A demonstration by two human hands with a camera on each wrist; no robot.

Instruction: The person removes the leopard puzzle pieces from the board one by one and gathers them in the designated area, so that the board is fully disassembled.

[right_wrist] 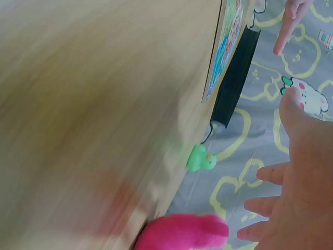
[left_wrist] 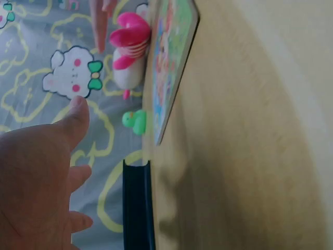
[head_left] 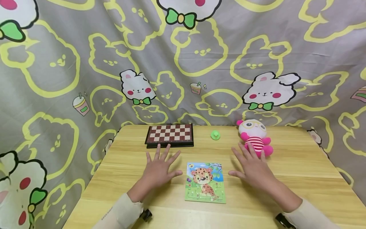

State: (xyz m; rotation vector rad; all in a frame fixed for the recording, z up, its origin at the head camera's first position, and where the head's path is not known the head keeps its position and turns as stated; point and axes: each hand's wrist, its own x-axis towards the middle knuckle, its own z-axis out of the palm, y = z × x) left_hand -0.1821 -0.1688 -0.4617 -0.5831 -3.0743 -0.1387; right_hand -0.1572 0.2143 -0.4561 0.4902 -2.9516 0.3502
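My left hand (head_left: 158, 170) hovers over the table with its fingers spread, left of a jigsaw puzzle (head_left: 204, 184) that shows a cartoon leopard. On the puzzle's other side, my right hand (head_left: 254, 167) is spread in the same way and holds nothing. The puzzle lies flat and its pieces look fitted together. Beyond the left fingertips lies a folded chessboard box (head_left: 171, 134). A pink and white plush toy (head_left: 255, 143) with a striped belly sits beyond the right fingertips, which overlap it in the head view. Between them stands a small green rubber duck (head_left: 215, 135).
The wooden table (head_left: 114, 194) runs back to a grey curtain (head_left: 183, 63) printed with yellow outlines and white rabbits. Its folds close in on the back and both sides. Each wrist wears a black camera mount (head_left: 146, 215).
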